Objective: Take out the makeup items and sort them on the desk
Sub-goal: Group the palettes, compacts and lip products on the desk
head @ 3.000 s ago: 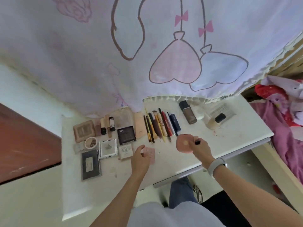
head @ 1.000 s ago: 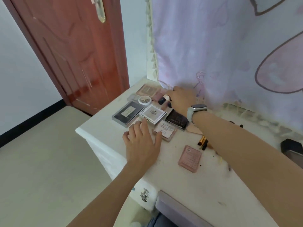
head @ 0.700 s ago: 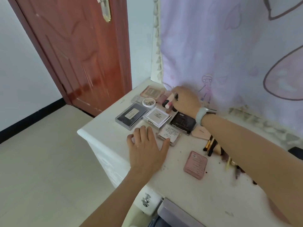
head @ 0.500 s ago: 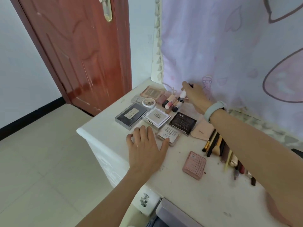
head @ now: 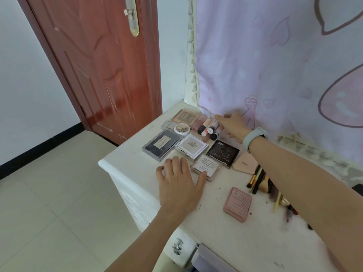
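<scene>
Several small tubes (head: 206, 128) near the worktop's (head: 245, 242) far-left corner: light, rigid, roll-prone; pinch mid-barrel. Both hands, left hand (head: 179, 185) flat and right hand (head: 233, 125) hovering, are relaxed and hold nothing.

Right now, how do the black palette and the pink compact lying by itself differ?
The black palette is dark with fine white print; the pink compact is dusty pink with faint print. The black palette sits packed among the other cases; the pink compact lies apart, on bare desk near the front edge. Both are flat, closed rectangular cases, and no hand touches either.
</scene>
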Tool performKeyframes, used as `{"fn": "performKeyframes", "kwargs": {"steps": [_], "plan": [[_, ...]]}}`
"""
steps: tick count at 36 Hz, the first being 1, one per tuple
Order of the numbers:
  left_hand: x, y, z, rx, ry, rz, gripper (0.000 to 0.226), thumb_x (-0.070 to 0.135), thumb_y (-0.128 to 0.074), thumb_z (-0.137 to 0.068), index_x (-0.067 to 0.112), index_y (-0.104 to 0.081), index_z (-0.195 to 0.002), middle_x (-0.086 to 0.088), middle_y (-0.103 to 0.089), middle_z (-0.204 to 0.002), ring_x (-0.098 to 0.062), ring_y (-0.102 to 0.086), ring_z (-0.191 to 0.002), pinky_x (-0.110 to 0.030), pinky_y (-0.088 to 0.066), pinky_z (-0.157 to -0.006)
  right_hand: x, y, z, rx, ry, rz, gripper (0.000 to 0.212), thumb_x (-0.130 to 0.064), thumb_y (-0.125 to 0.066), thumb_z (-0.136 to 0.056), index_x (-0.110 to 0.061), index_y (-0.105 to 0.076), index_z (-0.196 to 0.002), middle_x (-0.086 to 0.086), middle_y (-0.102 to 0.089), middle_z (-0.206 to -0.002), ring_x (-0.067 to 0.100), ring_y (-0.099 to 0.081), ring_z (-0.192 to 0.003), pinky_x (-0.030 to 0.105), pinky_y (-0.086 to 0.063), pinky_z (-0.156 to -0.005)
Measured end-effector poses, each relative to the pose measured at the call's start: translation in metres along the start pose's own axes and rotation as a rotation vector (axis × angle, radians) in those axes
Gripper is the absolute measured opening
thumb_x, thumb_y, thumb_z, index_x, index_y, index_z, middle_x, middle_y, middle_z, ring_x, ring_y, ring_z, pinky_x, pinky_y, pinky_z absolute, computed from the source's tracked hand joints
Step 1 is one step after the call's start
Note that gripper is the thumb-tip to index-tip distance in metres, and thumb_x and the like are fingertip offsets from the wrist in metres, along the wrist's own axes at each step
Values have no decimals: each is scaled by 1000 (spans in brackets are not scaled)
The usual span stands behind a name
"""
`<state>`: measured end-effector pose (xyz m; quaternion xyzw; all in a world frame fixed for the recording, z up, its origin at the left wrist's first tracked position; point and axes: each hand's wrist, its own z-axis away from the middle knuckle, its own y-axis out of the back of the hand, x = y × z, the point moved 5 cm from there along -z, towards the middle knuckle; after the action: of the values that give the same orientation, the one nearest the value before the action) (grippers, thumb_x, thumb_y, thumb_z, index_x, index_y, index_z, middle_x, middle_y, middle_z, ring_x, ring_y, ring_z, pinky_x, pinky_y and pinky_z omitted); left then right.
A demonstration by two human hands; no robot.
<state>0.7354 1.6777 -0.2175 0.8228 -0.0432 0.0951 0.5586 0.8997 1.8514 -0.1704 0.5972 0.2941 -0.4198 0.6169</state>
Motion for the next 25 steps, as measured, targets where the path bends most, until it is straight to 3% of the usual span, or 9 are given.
{"fn": "performKeyframes", "kwargs": {"steps": [6,12,16,19,22,25], "plan": [[0,0,0,-18,-2,0,61,61,-28,-87,11,-61,-103,-4,-58,-103,-27,-52,-101,-44,-37,-89,-1,2,11,-16,76,37,29,-13,-45,-90,-9,-59,-116,3,-60,-80,11,-45,-55,19,-32,-43],[-1,0,-1,-39,-3,-2,63,62,-25,-87,12,-59,-103,-4,-57,-106,-27,-51,-103,-43,-35,-90,-3,20,60,23,234,49,18,-12,-45,-93,-19,-57,-105,6,-63,-97,9,-52,-68,19,-40,-59],[0,4,-2,-90,-12,-13,68,62,-16,-86,13,-54,-111,-3,-53,-115,-25,-45,-110,-41,-30,-95,8,29,117,-14,324,136,20,-13,-47,-95,-15,-61,-109,-1,-61,-99,14,-56,-88,23,-45,-81],[0,4,1,-142,-21,-35,64,59,-16,-92,13,-46,-125,-3,-44,-132,-24,-36,-124,-40,-24,-104,22,28,167,-101,404,358,27,-19,-46,-96,-16,-58,-120,-3,-59,-109,10,-52,-95,18,-39,-82],[1,3,10,-205,-9,-23,63,51,-19,-96,10,-31,-142,-8,-27,-151,-25,-18,-141,-39,-11,-114,49,20,206,-127,525,746,38,-35,-45,-95,-20,-53,-129,-1,-52,-129,19,-44,-120,33,-35,-100],[-1,3,21,-216,6,16,60,47,-26,-97,13,-26,-146,-7,-18,-156,-22,-10,-145,-37,-4,-117,68,16,235,-38,656,906,43,-45,-39,-89,-20,-60,-117,3,-60,-120,26,-56,-108,40,-47,-88]]}}
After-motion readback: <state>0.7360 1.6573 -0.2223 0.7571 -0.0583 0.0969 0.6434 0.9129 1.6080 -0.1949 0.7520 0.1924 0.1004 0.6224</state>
